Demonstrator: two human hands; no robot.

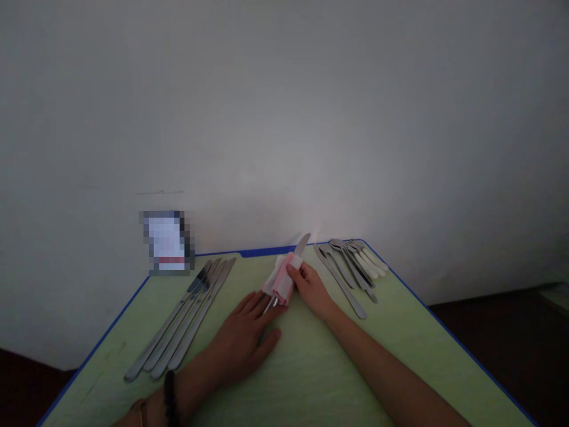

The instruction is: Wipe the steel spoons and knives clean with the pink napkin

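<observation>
A table knife (303, 244) lies near the far middle of the table, its blade tip pointing away from me. Around its middle is a folded pink and white cloth (284, 277). My right hand (310, 286) pinches this cloth from the right, thumb on top. Palm down, my left hand (242, 338) rests with fingers stretched out, the fingertips at the cloth's near left edge. A bit of shiny metal handle (272, 305) shows between the cloth and the left fingers; the rest of it is hidden.
Several table knives (191, 323) lie side by side on the left. On the right are another knife (344, 287), metal spoons (340, 252) and white-handled cutlery (371, 261). A blurred-out upright device (166, 240) stands at the back left. The green table (320, 373) meets a grey wall (284, 118).
</observation>
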